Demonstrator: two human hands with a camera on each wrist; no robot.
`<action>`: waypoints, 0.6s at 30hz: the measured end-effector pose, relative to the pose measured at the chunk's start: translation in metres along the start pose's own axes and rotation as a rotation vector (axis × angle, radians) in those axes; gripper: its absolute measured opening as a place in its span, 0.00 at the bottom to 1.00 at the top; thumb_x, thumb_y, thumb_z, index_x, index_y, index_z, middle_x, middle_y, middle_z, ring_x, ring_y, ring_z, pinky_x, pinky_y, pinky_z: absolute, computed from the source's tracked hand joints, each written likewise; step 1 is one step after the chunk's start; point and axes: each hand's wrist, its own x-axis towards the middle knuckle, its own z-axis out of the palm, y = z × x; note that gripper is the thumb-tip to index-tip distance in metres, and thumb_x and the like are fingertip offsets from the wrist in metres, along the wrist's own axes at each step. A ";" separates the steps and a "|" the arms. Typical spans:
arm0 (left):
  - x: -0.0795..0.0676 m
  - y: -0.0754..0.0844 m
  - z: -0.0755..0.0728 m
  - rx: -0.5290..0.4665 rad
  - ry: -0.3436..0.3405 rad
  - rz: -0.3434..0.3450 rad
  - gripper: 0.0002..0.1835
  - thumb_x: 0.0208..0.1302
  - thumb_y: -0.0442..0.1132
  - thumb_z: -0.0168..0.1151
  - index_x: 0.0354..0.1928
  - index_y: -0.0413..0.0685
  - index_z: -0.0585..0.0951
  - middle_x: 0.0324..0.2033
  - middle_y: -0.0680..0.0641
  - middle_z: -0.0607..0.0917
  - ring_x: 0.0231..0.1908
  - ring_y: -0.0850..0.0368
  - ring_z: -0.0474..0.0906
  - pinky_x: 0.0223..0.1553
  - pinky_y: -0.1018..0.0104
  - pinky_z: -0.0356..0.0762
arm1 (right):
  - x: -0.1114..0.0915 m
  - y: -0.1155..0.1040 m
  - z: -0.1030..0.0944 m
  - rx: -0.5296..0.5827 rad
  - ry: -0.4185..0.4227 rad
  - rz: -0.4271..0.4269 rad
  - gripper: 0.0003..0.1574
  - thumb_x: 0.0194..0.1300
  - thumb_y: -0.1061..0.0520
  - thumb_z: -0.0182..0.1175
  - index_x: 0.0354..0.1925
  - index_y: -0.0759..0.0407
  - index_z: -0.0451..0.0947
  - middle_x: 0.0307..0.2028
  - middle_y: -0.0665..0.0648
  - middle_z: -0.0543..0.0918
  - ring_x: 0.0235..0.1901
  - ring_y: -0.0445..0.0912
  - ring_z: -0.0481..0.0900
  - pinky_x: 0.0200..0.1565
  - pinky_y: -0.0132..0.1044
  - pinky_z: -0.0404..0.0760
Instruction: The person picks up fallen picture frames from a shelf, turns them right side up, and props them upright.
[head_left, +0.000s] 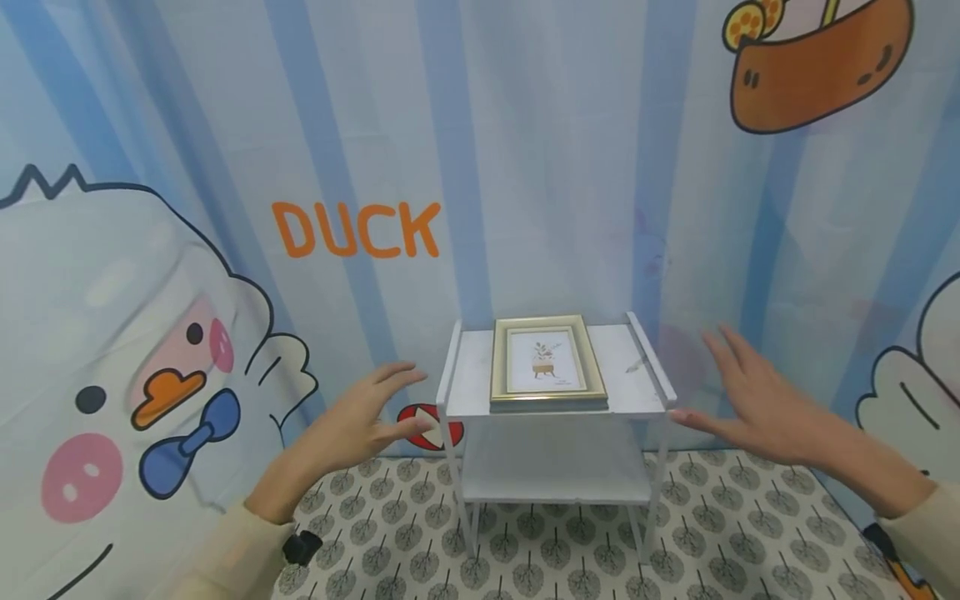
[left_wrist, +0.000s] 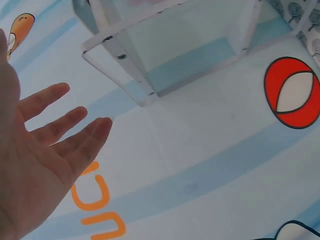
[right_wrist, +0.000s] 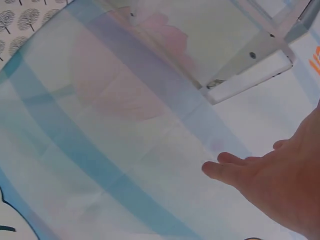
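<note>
A gold-edged picture frame (head_left: 501, 358) lies flat on the top shelf of a small white rack (head_left: 468, 371), its print of a potted plant facing up. To the left of the rack, my left hand (head_left: 367, 417) hovers with spread fingers, holding nothing. On the other side my right hand (head_left: 765, 408) is likewise raised with fingers extended, its thumb near the rack's right rail. Neither hand appears to touch the picture frame. In the left wrist view the left hand (left_wrist: 45, 150) shows its palm beside the rack. The right hand (right_wrist: 270, 180) appears in the right wrist view.
A lower shelf (head_left: 555, 467) lies beneath the rack's top. Behind hangs a striped blue and white curtain (head_left: 540, 167) with cartoon ducks and orange lettering. The floor covering (head_left: 375, 533) has a tree pattern.
</note>
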 end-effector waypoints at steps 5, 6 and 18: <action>0.018 0.016 -0.004 -0.033 -0.016 0.050 0.35 0.70 0.59 0.68 0.72 0.48 0.77 0.70 0.42 0.78 0.62 0.42 0.83 0.59 0.46 0.86 | 0.013 -0.022 -0.011 0.000 0.006 -0.050 0.72 0.69 0.26 0.61 0.85 0.63 0.35 0.83 0.75 0.45 0.78 0.76 0.52 0.72 0.76 0.61; 0.021 0.019 -0.005 -0.048 -0.035 0.055 0.35 0.70 0.59 0.68 0.72 0.49 0.77 0.69 0.43 0.80 0.60 0.43 0.85 0.58 0.48 0.87 | 0.015 -0.027 -0.013 0.002 -0.002 -0.056 0.72 0.70 0.25 0.60 0.85 0.63 0.35 0.83 0.73 0.44 0.79 0.75 0.52 0.72 0.75 0.62; 0.057 0.040 -0.013 -0.052 -0.105 0.119 0.27 0.78 0.50 0.61 0.69 0.39 0.78 0.65 0.38 0.83 0.63 0.42 0.82 0.62 0.49 0.84 | 0.049 -0.052 -0.025 -0.014 -0.037 -0.161 0.60 0.74 0.32 0.61 0.81 0.71 0.52 0.79 0.76 0.58 0.77 0.73 0.59 0.74 0.70 0.66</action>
